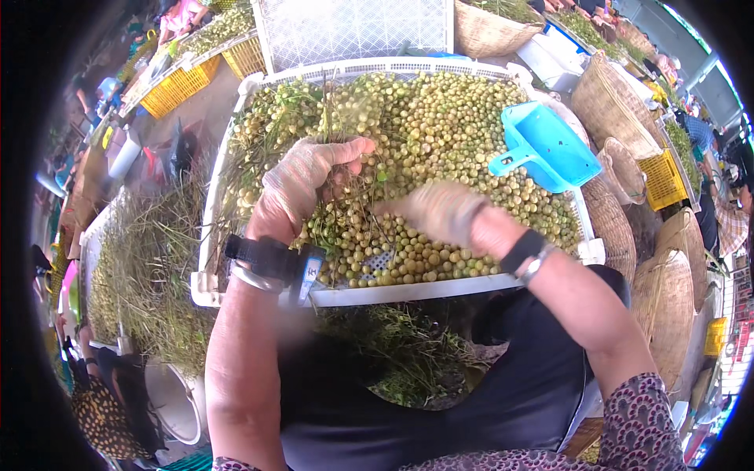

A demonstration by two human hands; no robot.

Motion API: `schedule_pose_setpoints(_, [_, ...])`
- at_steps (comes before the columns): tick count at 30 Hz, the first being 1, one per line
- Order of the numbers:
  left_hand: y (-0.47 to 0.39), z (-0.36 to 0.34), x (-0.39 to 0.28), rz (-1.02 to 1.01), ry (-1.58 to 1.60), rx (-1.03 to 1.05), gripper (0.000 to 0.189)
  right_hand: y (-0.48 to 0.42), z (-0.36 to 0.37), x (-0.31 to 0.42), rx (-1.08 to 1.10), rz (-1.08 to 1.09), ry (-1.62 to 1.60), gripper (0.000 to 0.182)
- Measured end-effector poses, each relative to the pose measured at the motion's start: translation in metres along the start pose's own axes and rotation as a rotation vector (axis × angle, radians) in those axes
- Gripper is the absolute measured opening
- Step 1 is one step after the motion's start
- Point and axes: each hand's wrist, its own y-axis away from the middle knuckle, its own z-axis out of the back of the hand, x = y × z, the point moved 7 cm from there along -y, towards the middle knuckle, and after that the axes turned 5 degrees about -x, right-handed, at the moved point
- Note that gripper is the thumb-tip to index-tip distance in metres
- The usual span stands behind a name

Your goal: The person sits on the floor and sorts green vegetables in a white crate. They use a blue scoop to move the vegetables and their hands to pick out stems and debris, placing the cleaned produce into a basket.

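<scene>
My left hand, in a fingerless knit glove, grips a bunch of thin plant stems above the left part of a white plastic tray. Small round yellow-green fruits fill much of this tray, and leafy stems lie among those at its left. Motion blurs my gloved right hand, which is close to the hanging stems over the tray's middle; whether its fingers hold anything is unclear. On the fruits at the right rests a light blue plastic scoop, its handle pointing left.
At the left, cut stems are heaped on another tray. Woven baskets line the right side, and an upright white crate stands behind. Yellow crates are farther off. A white bucket lies lower left. Other people sit around the edges.
</scene>
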Motion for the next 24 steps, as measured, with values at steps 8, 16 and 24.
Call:
schedule_pose_setpoints(8, [0.003, 0.015, -0.005, -0.062, -0.011, -0.049, 0.034, 0.001, 0.056, -0.051, -0.694, -0.242, -0.466, 0.015])
schedule_pose_setpoints(16, [-0.011, 0.013, -0.005, -0.043, -0.102, -0.105, 0.034, 0.041, 0.069, -0.138, -0.747, -1.017, -1.358, 0.021])
schedule_pose_setpoints(24, [-0.011, -0.049, -0.035, -0.286, -0.108, 0.055, 0.051, 0.028, 0.086, -0.105, -0.69, -0.92, -1.553, 0.026])
